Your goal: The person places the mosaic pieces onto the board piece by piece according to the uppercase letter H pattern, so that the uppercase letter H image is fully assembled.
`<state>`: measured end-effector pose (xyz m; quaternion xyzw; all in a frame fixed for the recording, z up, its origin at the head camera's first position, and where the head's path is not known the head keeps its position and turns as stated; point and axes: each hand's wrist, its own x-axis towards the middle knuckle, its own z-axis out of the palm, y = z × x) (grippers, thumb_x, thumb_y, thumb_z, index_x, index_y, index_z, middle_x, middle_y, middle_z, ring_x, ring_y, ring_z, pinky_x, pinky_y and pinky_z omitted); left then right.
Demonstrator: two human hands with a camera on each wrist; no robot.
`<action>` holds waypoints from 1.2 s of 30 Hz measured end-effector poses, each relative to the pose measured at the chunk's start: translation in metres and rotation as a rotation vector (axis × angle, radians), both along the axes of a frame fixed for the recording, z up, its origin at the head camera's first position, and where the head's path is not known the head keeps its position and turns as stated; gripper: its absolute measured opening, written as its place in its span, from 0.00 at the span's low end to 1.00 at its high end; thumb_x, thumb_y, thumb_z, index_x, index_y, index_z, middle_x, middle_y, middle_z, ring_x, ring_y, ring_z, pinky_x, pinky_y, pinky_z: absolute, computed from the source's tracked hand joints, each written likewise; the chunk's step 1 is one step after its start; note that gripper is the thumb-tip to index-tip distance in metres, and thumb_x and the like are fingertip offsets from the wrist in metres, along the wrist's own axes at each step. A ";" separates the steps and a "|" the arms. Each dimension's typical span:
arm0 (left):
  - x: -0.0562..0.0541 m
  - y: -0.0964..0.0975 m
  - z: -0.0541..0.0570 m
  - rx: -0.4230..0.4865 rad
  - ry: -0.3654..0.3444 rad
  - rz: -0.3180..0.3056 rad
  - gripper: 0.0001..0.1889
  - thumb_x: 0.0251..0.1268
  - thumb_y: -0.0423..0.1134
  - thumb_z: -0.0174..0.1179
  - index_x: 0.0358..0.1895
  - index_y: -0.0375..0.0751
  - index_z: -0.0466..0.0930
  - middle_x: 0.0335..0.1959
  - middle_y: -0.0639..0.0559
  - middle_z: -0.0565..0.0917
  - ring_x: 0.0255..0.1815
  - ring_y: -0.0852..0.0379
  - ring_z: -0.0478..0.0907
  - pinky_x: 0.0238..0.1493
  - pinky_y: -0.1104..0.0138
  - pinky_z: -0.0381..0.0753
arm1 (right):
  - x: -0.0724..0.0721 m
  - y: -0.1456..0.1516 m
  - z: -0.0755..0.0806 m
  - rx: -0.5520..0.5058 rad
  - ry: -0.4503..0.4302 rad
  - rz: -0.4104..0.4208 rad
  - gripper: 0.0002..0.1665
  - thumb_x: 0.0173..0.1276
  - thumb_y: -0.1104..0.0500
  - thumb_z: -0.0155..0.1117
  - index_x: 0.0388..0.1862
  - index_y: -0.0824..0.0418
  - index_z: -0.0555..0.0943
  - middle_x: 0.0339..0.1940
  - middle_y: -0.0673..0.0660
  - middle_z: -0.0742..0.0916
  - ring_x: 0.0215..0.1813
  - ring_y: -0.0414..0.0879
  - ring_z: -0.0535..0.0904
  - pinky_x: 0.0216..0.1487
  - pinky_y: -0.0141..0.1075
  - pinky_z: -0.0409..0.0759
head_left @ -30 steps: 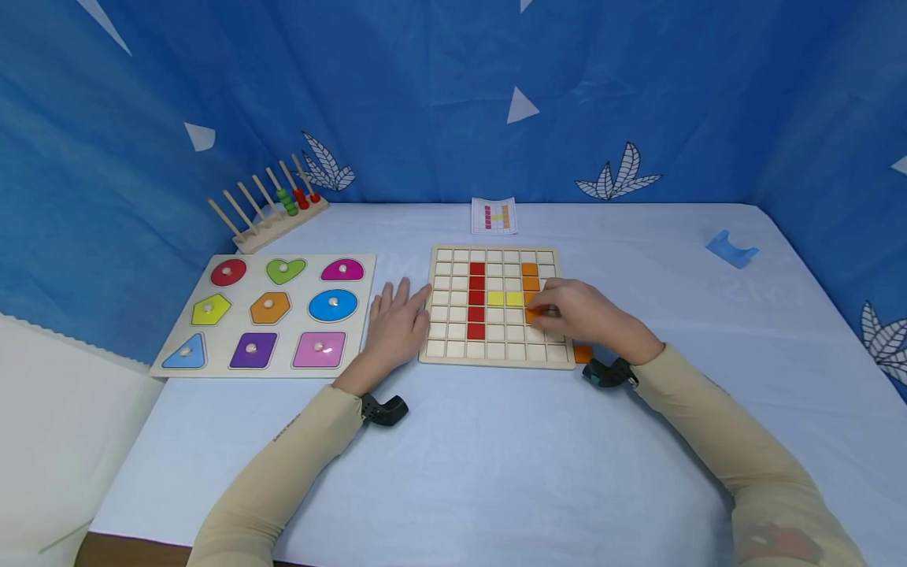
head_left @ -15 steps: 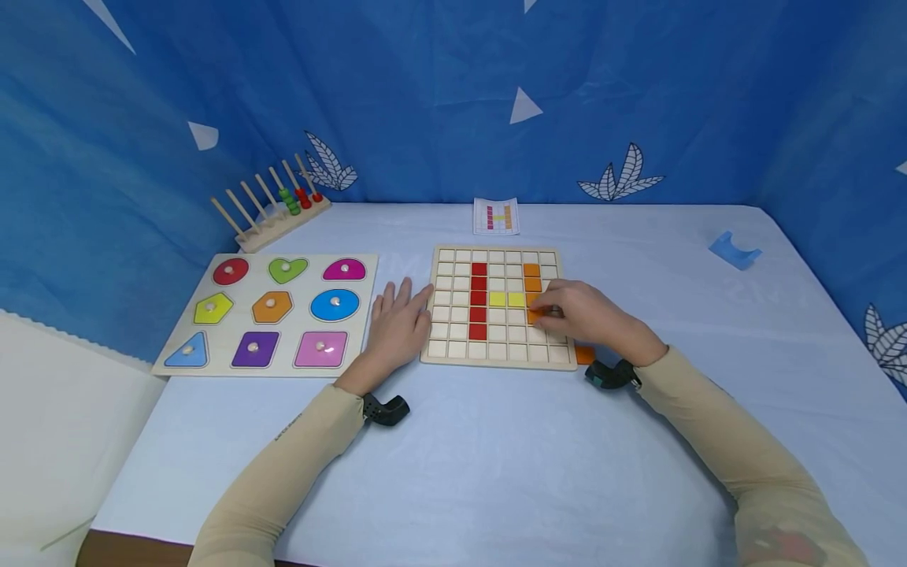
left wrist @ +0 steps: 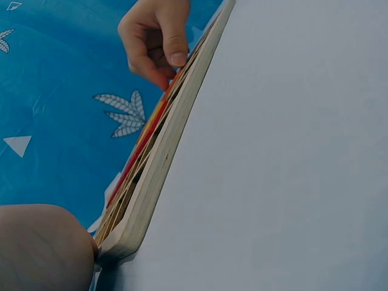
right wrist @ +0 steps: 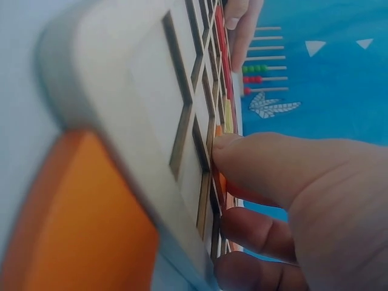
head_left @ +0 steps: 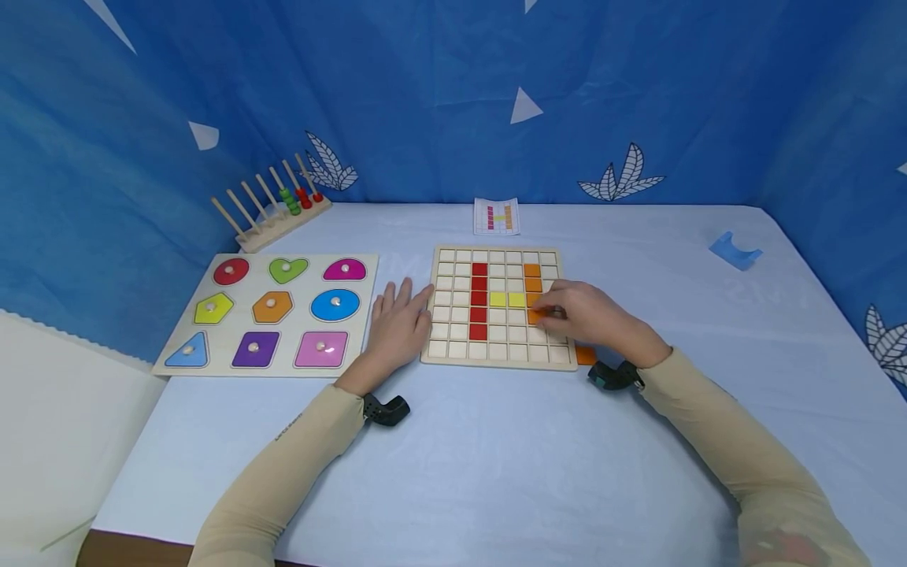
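A wooden grid board (head_left: 499,365) lies on the table, with a column of red tiles (head_left: 479,299), two yellow tiles (head_left: 507,299) and a column of orange tiles (head_left: 532,276) in its cells. My right hand (head_left: 588,315) pinches an orange tile (right wrist: 220,176) between thumb and forefinger, low in the orange column; the fingers partly hide it. At the board's left edge, my left hand (head_left: 397,327) rests with fingers spread, the forefinger and thumb touching the frame. One loose orange tile (head_left: 585,355) lies against the board's lower right corner.
A small pattern card (head_left: 496,216) lies behind the board. To the left are a shape puzzle board (head_left: 265,366) with knobbed pieces and a bead rack (head_left: 283,228) with upright pegs. A blue plastic piece (head_left: 734,250) lies at the far right.
The view has shifted very slightly. My right hand has stayed over the orange column with only a tiny shift, and my left hand has stayed at the board's edge.
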<state>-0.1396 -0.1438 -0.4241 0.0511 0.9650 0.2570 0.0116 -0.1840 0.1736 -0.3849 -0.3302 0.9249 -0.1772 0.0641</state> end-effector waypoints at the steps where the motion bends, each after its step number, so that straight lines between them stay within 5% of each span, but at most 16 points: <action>1: 0.000 0.000 0.000 0.002 0.001 0.000 0.28 0.78 0.43 0.41 0.79 0.47 0.64 0.83 0.33 0.52 0.85 0.31 0.38 0.81 0.38 0.37 | 0.001 0.001 0.000 0.007 -0.002 -0.007 0.17 0.65 0.56 0.74 0.50 0.62 0.89 0.36 0.55 0.86 0.33 0.44 0.72 0.34 0.34 0.71; 26: 0.001 0.000 0.001 0.019 0.020 0.001 0.28 0.78 0.43 0.41 0.78 0.45 0.65 0.82 0.32 0.54 0.85 0.30 0.40 0.81 0.37 0.38 | 0.015 0.035 0.002 0.013 0.016 -0.092 0.16 0.64 0.55 0.74 0.48 0.62 0.89 0.34 0.54 0.86 0.30 0.41 0.71 0.30 0.33 0.71; 36: 0.001 0.000 -0.001 0.009 0.025 -0.004 0.28 0.78 0.43 0.41 0.78 0.45 0.66 0.82 0.32 0.54 0.85 0.30 0.40 0.81 0.37 0.38 | 0.026 0.050 0.000 0.034 -0.007 -0.107 0.26 0.56 0.48 0.81 0.50 0.61 0.89 0.34 0.53 0.86 0.31 0.41 0.71 0.31 0.32 0.71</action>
